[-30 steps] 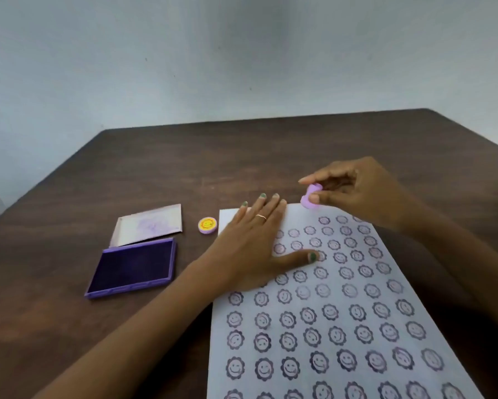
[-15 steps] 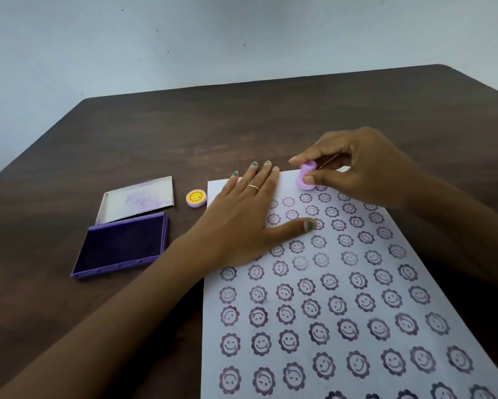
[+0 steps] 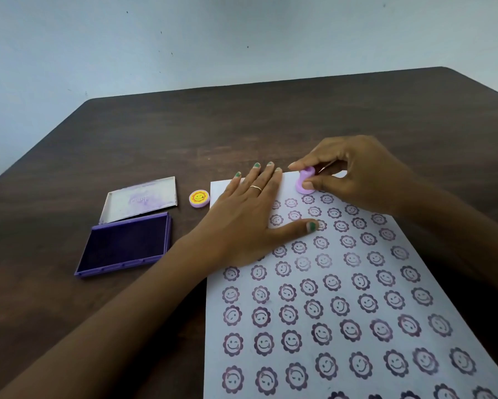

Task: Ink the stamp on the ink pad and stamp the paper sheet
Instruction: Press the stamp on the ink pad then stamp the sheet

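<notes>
A white paper sheet [image 3: 357,283] covered with several rows of purple smiley-flower prints lies on the dark wooden table. My left hand [image 3: 247,223] rests flat on its far left corner, fingers spread. My right hand [image 3: 354,174] pinches a small lilac stamp [image 3: 304,182] and holds it base down on the paper's far edge, just above the top row of prints. The open purple ink pad [image 3: 127,246] sits to the left of the sheet, away from both hands.
The ink pad's stained white lid [image 3: 141,200] lies flat just behind the pad. A small round lilac cap with a yellow smiley [image 3: 199,198] sits between the lid and the paper. The table's [image 3: 271,125] far edge meets a pale wall.
My right hand has brought the stamp down from above the table onto the paper's far edge. The left hand stays flat on the sheet. The camera has tilted downward.
</notes>
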